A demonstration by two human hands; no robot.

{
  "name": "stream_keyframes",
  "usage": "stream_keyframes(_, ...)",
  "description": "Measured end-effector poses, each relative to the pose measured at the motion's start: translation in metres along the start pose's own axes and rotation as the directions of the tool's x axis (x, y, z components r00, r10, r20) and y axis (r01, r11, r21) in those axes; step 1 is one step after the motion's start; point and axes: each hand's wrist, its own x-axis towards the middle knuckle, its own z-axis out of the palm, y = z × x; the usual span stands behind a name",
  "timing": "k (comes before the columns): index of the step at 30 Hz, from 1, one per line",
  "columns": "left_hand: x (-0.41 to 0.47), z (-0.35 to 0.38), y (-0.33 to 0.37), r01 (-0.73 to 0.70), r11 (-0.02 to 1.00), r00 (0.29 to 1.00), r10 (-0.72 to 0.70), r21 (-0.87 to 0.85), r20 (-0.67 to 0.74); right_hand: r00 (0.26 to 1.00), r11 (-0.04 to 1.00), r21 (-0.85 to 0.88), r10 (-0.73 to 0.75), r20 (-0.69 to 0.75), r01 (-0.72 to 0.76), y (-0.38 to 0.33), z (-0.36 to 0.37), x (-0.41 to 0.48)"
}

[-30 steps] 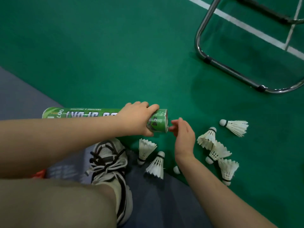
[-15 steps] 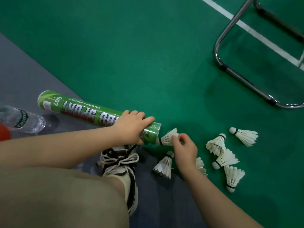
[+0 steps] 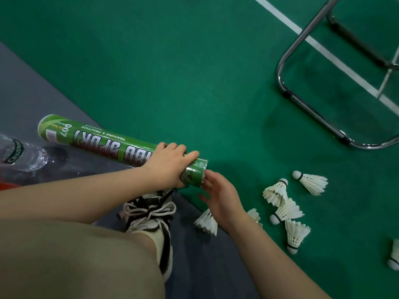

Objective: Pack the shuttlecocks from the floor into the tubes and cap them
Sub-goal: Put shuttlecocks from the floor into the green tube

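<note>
Above the green court floor (image 3: pixel 172 72), a tube (image 3: pixel 108 145) is held at its open end, with loose shuttlecocks beside it.
The left hand (image 3: pixel 170 167) has its fingers curled round the green tube just behind the mouth and holds it off the floor, the far end pointing left. The right hand (image 3: pixel 220 195) is at the mouth, fingers loosely spread and fingertips touching the rim, with nothing visible in its grasp. Four shuttlecocks (image 3: pixel 287 212) lie in a loose cluster on the floor to the right of that hand. A fifth shuttlecock (image 3: pixel 206 221) lies just below its wrist, and an edge shuttlecock (image 3: pixel 394 255) is cut off at the right. A clear water bottle (image 3: pixel 21 156) lies at the left, a laced shoe (image 3: pixel 151 214) sits under the tube, and a metal chair frame (image 3: pixel 302 100) stands well apart.
</note>
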Motion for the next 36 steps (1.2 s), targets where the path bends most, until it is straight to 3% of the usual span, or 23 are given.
stream_keyframes(3, -0.003, -0.002, 0.008, -0.051, 0.998, 0.999, 0.051, 0.04, 0.003, 0.961, 0.994, 0.011, 0.1, 0.257, -0.106, -0.007, -0.007, -0.001)
stream_keyframes(6, -0.007, -0.006, 0.021, -0.119, 0.992, 0.993, 0.118, 0.045, 0.022, 0.939, 0.986, -0.034, 0.165, 0.3, -0.163, -0.009, -0.01, 0.003)
stream_keyframes(10, -0.007, -0.007, 0.033, -0.133, 0.991, 0.99, 0.133, 0.01, 0.05, 0.965, 0.987, -0.001, 0.156, 0.21, -0.16, -0.004, -0.009, 0.0)
stream_keyframes(13, -0.006, -0.005, 0.037, -0.124, 0.992, 0.991, 0.124, -0.002, 0.046, 0.997, 0.982, 0.186, 0.055, -0.052, -0.045, 0.003, -0.009, -0.009)
stream_keyframes(16, -0.003, -0.004, 0.039, -0.119, 0.992, 0.991, 0.117, 0.036, 0.057, 0.919, 0.976, 0.218, 0.106, -0.381, -0.023, 0.015, -0.02, -0.019)
stream_keyframes(18, -0.003, -0.004, 0.04, -0.121, 0.992, 0.991, 0.118, 0.046, 0.067, 0.862, 0.972, 0.205, 0.196, -0.466, -0.11, 0.029, -0.027, -0.028)
stream_keyframes(22, -0.004, -0.002, 0.045, -0.154, 0.987, 0.986, 0.15, 0.049, 0.07, 0.829, 0.939, 0.238, 0.333, -0.45, -0.248, 0.056, -0.027, -0.044)
stream_keyframes(27, -0.007, 0.0, 0.052, -0.223, 0.973, 0.972, 0.217, 0.064, 0.09, 0.845, 0.929, 0.215, 0.364, -0.393, -0.301, 0.079, -0.017, -0.055)
stream_keyframes(36, -0.014, 0.007, 0.053, -0.295, 0.95, 0.952, 0.284, 0.104, 0.11, 0.86, 0.832, 0.52, 0.4, -0.318, -0.195, 0.065, -0.015, -0.049)
